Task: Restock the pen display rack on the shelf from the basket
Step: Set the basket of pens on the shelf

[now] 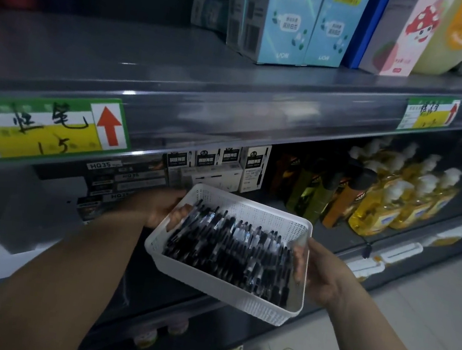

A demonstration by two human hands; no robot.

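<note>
**Fig. 1. Head view, store aisle.** Grey metal shelves [180,62] stand in tiers over a pale tiled floor [427,303]. The upper tier's front edge carries a green-and-yellow price label [45,127] with a red arrow, above the left hand [163,210]. Blue cartons [288,21] stand on this tier, its left part bare.

On the lower tier, white pen boxes [216,167] and black boxes [126,178] stand just beyond the left hand. Yellow soap bottles [396,202] stand beyond the right hand [325,275].

A white perforated basket [209,285] is held in the air in front of the lower tier's edge, touching no shelf. Its long axis runs from one hand to the other and its open top faces up. The left hand grasps the far end and the right hand the near end, each with its thumb over the rim.

Black pens [231,251] lie heaped inside. They are too blurred to show which way their tips point.
</note>
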